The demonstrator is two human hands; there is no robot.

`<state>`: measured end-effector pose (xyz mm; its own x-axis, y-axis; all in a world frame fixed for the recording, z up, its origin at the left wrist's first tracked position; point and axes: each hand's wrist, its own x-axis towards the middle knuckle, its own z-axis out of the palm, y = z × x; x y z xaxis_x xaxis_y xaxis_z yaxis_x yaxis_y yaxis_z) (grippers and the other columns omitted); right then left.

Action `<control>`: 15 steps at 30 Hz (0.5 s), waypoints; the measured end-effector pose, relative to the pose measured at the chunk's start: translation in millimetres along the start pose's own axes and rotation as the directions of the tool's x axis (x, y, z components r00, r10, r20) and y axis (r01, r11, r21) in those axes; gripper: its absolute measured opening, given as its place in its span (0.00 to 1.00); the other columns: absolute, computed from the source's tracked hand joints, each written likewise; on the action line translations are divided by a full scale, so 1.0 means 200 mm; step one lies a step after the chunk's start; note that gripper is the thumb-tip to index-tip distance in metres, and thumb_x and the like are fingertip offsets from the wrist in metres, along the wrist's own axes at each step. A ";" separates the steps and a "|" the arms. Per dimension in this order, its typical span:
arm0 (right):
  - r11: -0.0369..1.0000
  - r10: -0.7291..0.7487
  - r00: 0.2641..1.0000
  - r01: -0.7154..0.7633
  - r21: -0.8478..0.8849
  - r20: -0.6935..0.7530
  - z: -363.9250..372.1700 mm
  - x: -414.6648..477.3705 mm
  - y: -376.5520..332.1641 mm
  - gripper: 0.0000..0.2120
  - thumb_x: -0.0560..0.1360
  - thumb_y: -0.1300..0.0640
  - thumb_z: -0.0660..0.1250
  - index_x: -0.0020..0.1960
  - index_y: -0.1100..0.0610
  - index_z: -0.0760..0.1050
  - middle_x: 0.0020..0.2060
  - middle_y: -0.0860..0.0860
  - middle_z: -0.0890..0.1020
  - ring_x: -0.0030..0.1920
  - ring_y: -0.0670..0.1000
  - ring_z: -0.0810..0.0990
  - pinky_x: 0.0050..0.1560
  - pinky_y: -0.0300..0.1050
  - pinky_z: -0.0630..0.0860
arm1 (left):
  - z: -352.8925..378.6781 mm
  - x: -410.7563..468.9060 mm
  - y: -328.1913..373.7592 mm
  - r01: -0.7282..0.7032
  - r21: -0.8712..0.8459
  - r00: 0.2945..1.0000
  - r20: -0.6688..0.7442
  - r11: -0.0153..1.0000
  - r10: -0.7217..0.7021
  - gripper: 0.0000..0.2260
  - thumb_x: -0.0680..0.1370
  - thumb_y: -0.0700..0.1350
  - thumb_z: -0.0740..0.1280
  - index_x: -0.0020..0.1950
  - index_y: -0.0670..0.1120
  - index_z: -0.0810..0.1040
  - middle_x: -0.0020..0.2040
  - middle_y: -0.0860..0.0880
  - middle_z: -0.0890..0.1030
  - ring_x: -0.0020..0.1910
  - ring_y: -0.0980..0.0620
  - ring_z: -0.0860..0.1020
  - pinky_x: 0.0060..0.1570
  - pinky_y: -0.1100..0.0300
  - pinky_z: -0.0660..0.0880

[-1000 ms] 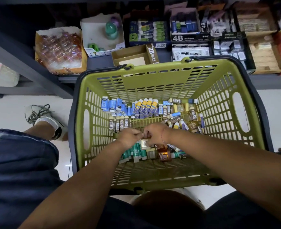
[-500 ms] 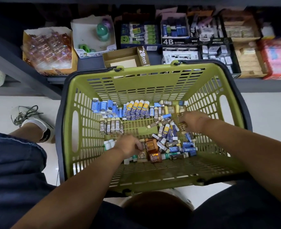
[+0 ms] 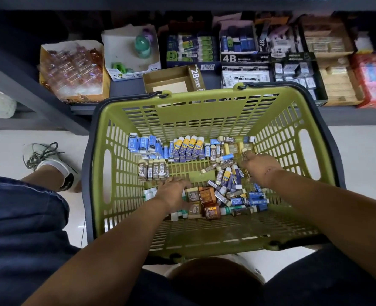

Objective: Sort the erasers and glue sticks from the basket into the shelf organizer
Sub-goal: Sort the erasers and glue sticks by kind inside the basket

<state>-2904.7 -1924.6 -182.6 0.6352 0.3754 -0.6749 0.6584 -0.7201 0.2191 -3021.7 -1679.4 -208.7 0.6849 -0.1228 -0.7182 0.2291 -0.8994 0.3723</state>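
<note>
- Hands, joined mid-basket 1 s ago, are now seen split: R hand (image 3: 259, 167) has been carried out to the far-right corner, L hand (image 3: 173, 193) left near-centre.
- L hand: fingers laid out flat, rested on the green-capped glue sticks (image 3: 148, 194), just beside the brown erasers (image 3: 206, 197); nothing seen gripped.
- R hand: fingers curled down into the loose pile (image 3: 229, 180); whether a piece is pinched can't be told.
- Stock is all held in the basket (image 3: 204, 111): blue erasers (image 3: 145, 144) and blue-yellow glue sticks (image 3: 189, 146) rowed along the far wall, 2B erasers (image 3: 155, 171) just ahead of L hand.
- Key relation: loose pile lies betw. the hands, touching R, so R is judged nearer; long axes are strewn every way, so a wrist turn per pick is likely needed.
- Empty 2B box (image 3: 171, 81) on the shelf is seen beyond the far rim, left of centre, nearer L hand.
</note>
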 end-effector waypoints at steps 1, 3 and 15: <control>0.999 0.026 1.000 -0.025 0.046 -0.013 -0.02 0.01 0.01 0.17 0.76 0.60 0.65 0.64 0.54 0.73 0.68 0.56 0.67 0.51 0.55 0.80 0.51 0.49 0.79 | 0.00 0.00 -0.01 0.013 -0.041 1.000 0.011 0.999 -0.012 0.31 0.72 0.55 0.73 0.72 0.55 0.67 0.77 0.51 0.61 0.77 0.44 0.53 0.74 0.45 0.48; 0.993 0.048 0.999 -0.048 0.104 0.001 -0.06 0.02 0.02 0.14 0.76 0.60 0.64 0.61 0.54 0.75 0.66 0.56 0.68 0.52 0.55 0.79 0.49 0.48 0.79 | -0.01 0.01 -0.03 0.031 -0.120 0.999 0.030 0.992 -0.028 0.29 0.73 0.55 0.72 0.72 0.55 0.68 0.77 0.51 0.61 0.76 0.45 0.56 0.75 0.46 0.52; 0.980 -0.018 0.998 0.028 -0.196 0.055 -0.02 -0.03 -0.06 0.22 0.74 0.58 0.68 0.68 0.54 0.70 0.67 0.56 0.64 0.59 0.54 0.74 0.64 0.50 0.69 | -0.04 -0.03 -0.03 0.063 -0.138 0.997 0.059 0.988 -0.055 0.23 0.78 0.56 0.66 0.72 0.55 0.69 0.76 0.50 0.64 0.74 0.46 0.63 0.74 0.46 0.56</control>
<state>-2914.1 -1914.9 -178.4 0.6004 0.3559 -0.7162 0.7424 -0.5808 0.3339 -3021.8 -1669.6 -202.3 0.6296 -0.0976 -0.7708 0.3650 -0.8386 0.4043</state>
